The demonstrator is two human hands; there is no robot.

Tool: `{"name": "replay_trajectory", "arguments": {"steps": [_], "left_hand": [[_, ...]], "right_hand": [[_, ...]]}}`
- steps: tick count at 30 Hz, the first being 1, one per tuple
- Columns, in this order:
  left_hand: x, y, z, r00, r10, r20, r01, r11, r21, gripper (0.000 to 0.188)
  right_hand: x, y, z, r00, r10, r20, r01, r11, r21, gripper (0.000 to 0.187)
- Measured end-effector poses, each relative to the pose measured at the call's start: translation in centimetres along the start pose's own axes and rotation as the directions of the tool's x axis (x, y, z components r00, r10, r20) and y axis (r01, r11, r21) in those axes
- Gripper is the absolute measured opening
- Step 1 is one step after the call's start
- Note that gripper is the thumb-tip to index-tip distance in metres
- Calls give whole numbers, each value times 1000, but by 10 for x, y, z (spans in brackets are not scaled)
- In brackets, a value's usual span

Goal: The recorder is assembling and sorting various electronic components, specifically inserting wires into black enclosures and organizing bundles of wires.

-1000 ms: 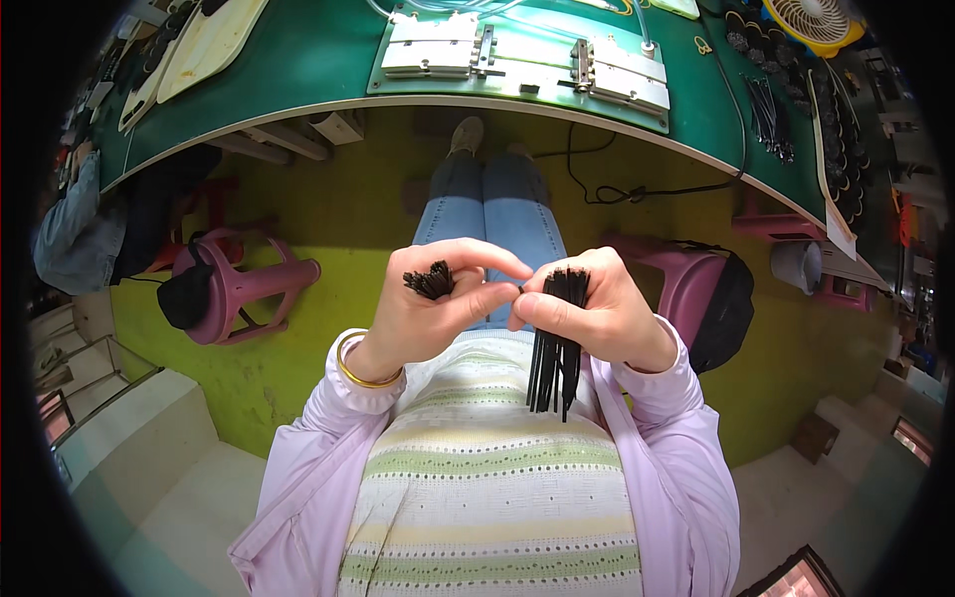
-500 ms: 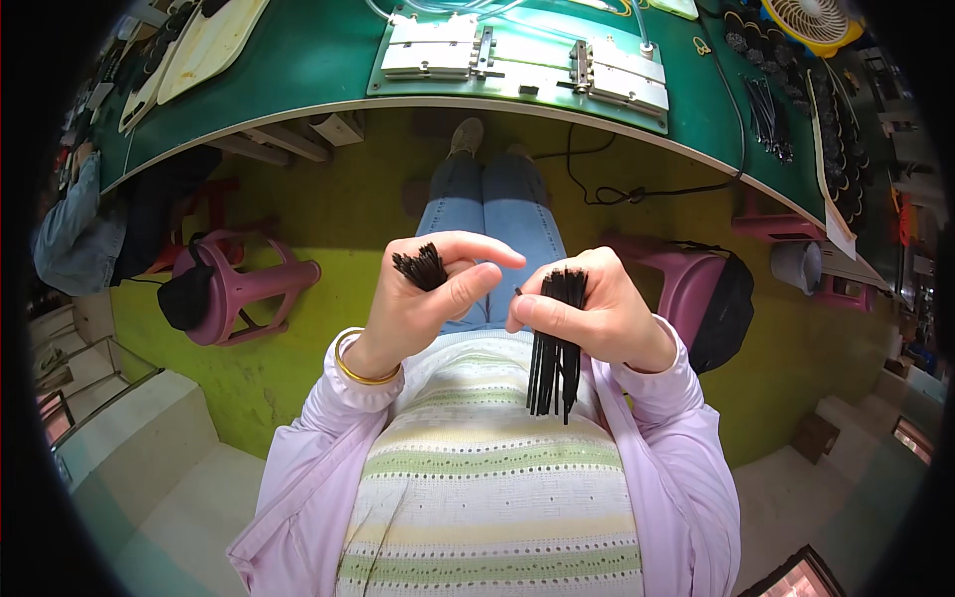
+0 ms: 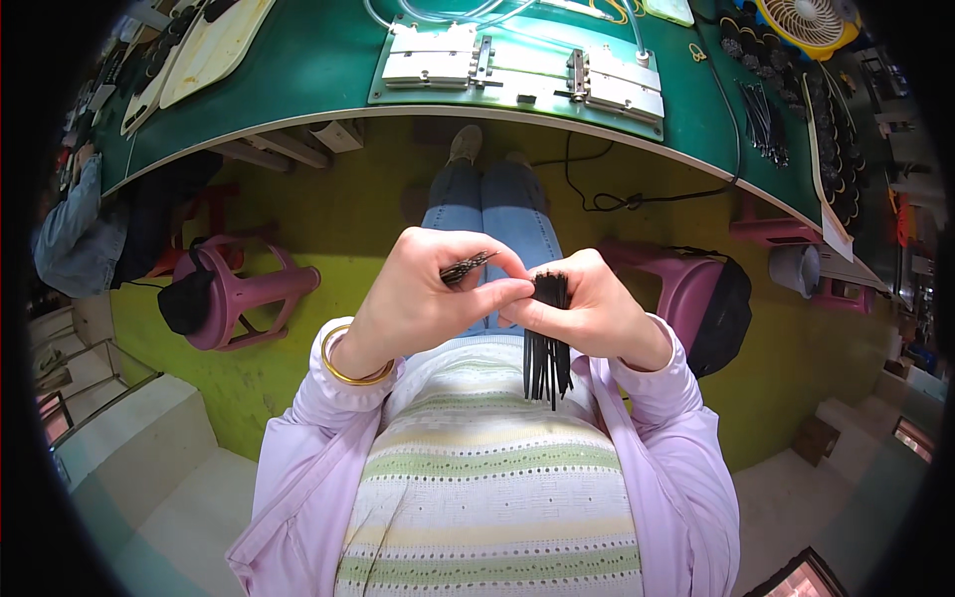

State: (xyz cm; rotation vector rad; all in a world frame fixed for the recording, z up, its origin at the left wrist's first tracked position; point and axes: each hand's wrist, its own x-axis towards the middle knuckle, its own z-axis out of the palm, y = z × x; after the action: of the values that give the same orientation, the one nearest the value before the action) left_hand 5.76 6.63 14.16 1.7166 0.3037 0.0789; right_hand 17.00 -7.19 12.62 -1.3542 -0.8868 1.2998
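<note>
In front of my lap, my right hand (image 3: pixel 602 316) is closed round a bundle of thin black cable pieces (image 3: pixel 544 360). Their lower ends hang loose over my shirt, and their upper ends stick out between thumb and fingers. My left hand (image 3: pixel 413 289) holds a second, smaller black cable bundle (image 3: pixel 466 267) in its curled fingers, with only the tips showing. Its thumb and forefinger meet beside the top of the right bundle, touching or almost touching my right fingers. Whether a single piece lies in that pinch is hidden.
Ahead stands a green-topped table (image 3: pixel 298 70) carrying a metal clamping fixture (image 3: pixel 522 75) with air tubes. More black cables (image 3: pixel 764 124) and a yellow fan (image 3: pixel 811 22) lie to the right. Pink stools (image 3: pixel 234 298) stand at both sides; a person in a denim sleeve (image 3: pixel 70 229) sits far left.
My left hand has moved right and turned, bringing its thumb and forefinger together at the right bundle's top. The left bundle now shows side-on. My right hand has shifted slightly left.
</note>
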Motion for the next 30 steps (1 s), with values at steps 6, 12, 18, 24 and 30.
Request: {"name": "replay_trajectory", "arguments": {"steps": [6, 12, 18, 24, 30], "left_hand": [[-1, -14, 3, 996, -86, -36, 77, 977, -196, 6], [-5, -20, 12, 971, -184, -155, 90, 875, -475, 6], [-8, -27, 10, 976, 23, -217, -102, 927, -360, 9], [-7, -27, 8, 976, 75, -204, -140, 935, -325, 10], [-5, -22, 9, 986, 16, -167, -76, 930, -359, 11]], "right_hand": [[-1, 5, -1, 999, 19, -28, -19, 1000, -11, 11], [-1, 7, 4, 974, -86, -209, 103, 992, 74, 16], [-6, 3, 5, 984, -91, -154, 100, 994, 51, 15], [-7, -7, 3, 992, -83, -99, 85, 996, 18, 16], [-8, -5, 1, 987, -123, -99, 126, 992, 19, 15]]}}
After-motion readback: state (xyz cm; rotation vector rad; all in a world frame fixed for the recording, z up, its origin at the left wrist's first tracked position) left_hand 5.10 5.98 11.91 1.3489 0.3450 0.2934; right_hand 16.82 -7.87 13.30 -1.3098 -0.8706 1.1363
